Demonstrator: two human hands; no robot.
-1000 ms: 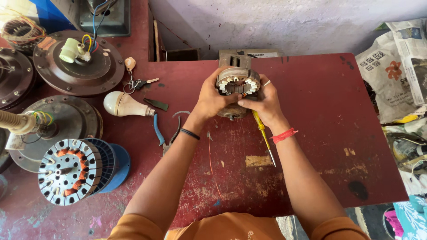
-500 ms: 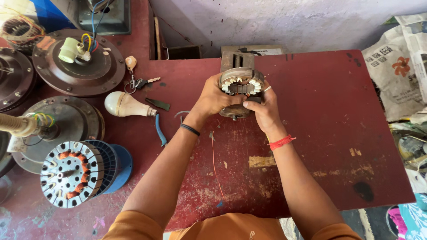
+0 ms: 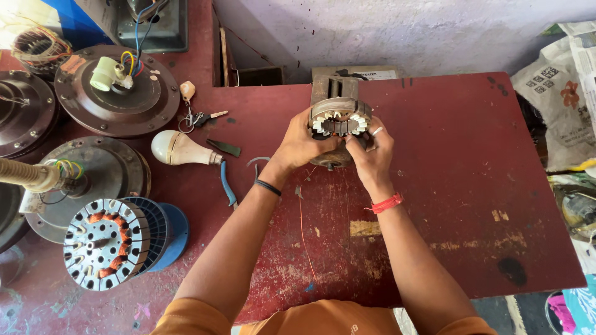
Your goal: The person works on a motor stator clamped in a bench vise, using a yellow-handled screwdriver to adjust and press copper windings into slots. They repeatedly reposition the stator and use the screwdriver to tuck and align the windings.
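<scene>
A round metal motor stator [image 3: 339, 118] with white slot liners stands on the dark red table [image 3: 472, 186], just in front of a small metal block. My left hand [image 3: 302, 145] grips its left side. My right hand [image 3: 370, 152], with a ring and a red wrist thread, holds its right side with fingers at the slots. A thin copper wire [image 3: 302, 223] trails from the stator down across the table between my forearms.
Left of my arms lie blue-handled pliers [image 3: 228, 185], a white light bulb [image 3: 180, 149], keys [image 3: 200, 117], a wound stator on a blue spool [image 3: 108, 243] and several fan motor covers [image 3: 118, 96]. Newspaper-wrapped bundles [image 3: 562, 93] sit at the right edge.
The yellow-handled screwdriver seen under my right hand one second ago is out of sight now. Both hands stay on the stator, shifted slightly along with the view.
</scene>
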